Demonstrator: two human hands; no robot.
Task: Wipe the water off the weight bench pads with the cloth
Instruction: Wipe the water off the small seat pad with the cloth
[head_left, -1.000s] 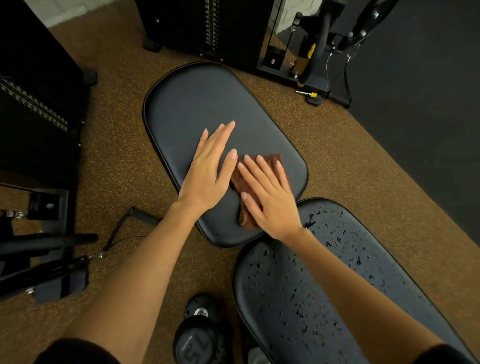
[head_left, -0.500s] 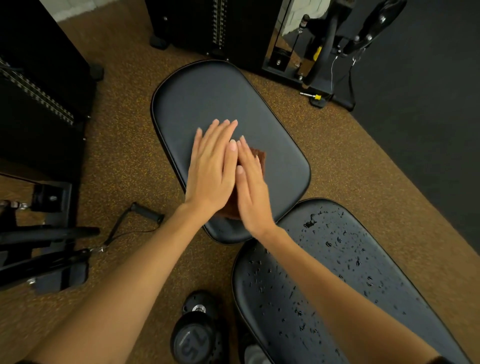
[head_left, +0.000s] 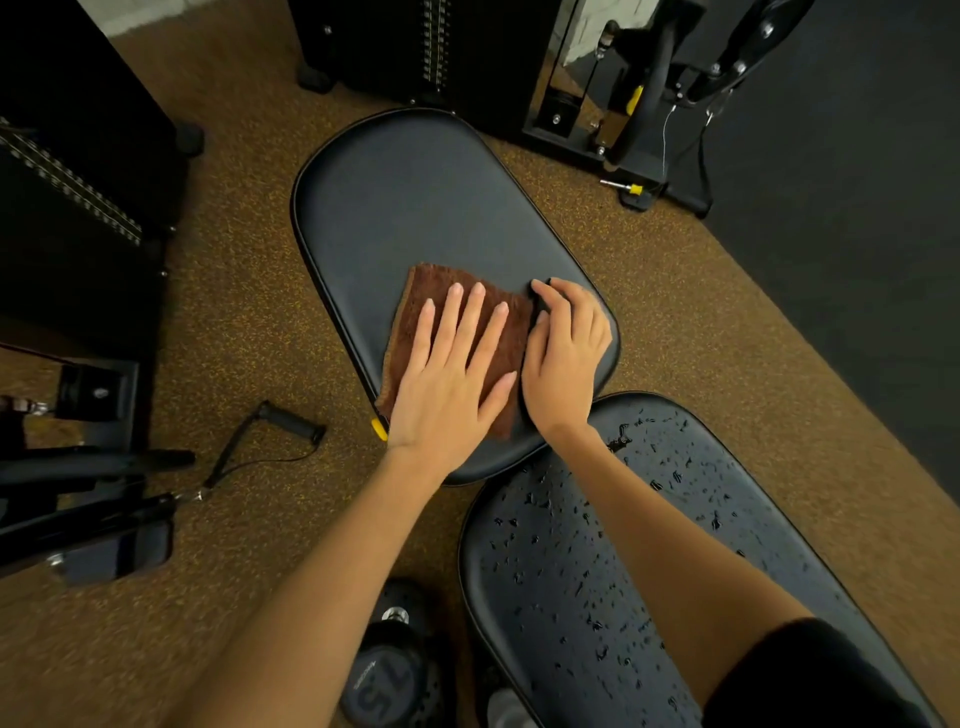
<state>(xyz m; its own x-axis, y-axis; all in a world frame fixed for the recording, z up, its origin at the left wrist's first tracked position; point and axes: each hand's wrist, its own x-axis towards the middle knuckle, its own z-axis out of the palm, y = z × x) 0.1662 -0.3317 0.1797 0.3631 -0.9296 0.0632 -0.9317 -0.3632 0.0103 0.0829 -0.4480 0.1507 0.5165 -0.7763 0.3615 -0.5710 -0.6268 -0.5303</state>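
A brown cloth (head_left: 415, 299) lies spread on the near half of the far bench pad (head_left: 415, 197), whose black surface looks dry. My left hand (head_left: 447, 384) presses flat on the cloth with fingers spread. My right hand (head_left: 563, 358) sits at the cloth's right edge, its fingers curled around that edge. The near bench pad (head_left: 571, 571) is covered in water droplets, and my right forearm crosses above it.
A dumbbell (head_left: 384, 680) stands on the brown floor left of the near pad. A cable handle (head_left: 291, 421) and black machine frames (head_left: 78, 493) lie to the left. A weight stack machine (head_left: 405, 47) stands behind the far pad. A yellow knob (head_left: 379, 428) shows at the pad's edge.
The cloth, hidden under both hands before, now lies unfolded and flat. My left hand has slid onto it, and my right hand moved right to its edge.
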